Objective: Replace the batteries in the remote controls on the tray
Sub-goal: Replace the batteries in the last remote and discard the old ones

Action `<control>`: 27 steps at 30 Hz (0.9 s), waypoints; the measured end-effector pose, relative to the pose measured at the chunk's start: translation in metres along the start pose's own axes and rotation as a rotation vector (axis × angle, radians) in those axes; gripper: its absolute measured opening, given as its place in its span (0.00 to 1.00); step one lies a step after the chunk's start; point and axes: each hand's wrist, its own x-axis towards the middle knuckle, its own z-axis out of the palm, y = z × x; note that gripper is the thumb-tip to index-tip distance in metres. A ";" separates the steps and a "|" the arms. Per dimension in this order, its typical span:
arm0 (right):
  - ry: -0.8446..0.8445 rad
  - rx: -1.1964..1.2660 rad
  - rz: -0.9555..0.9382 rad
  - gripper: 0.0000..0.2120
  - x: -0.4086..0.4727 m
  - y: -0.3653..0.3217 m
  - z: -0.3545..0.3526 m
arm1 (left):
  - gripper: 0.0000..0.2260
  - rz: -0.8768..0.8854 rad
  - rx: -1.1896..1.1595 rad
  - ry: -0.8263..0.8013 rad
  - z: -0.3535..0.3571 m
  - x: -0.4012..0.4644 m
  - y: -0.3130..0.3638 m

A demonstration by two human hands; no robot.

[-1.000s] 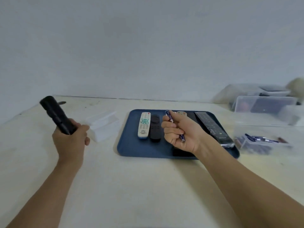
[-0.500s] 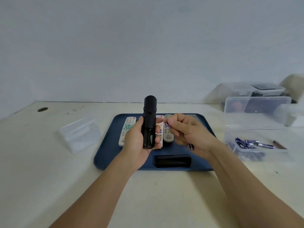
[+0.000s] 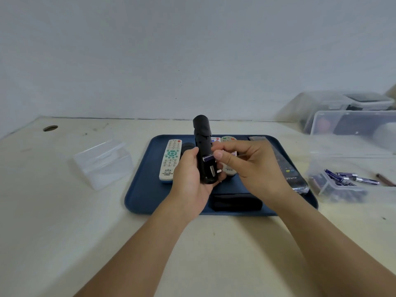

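Centre frame, the left hand [image 3: 188,174] grips a black remote [image 3: 203,151] (upright); the right hand [image 3: 246,166] pinches a battery [image 3: 208,157] against it.

**What we cannot make out**

Our left hand [image 3: 188,179] covers the lower end of the black cylindrical remote [image 3: 203,146], and our right hand [image 3: 246,166] hides most of the small purple battery [image 3: 208,157]. Both hands screen the white and grey remotes behind them on the blue plastic tray [image 3: 145,189]. The clear plastic storage boxes [image 3: 353,129] run off the right edge, their contents blurred.
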 end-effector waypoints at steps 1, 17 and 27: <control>-0.016 -0.008 -0.003 0.07 0.000 0.001 0.000 | 0.18 0.007 0.008 0.020 0.001 0.000 0.000; 0.054 0.006 0.060 0.03 -0.012 0.000 0.017 | 0.13 0.024 0.114 0.107 0.009 -0.007 -0.003; 0.123 -0.447 -0.230 0.07 -0.011 0.008 0.022 | 0.11 0.060 0.084 0.120 0.012 -0.011 0.003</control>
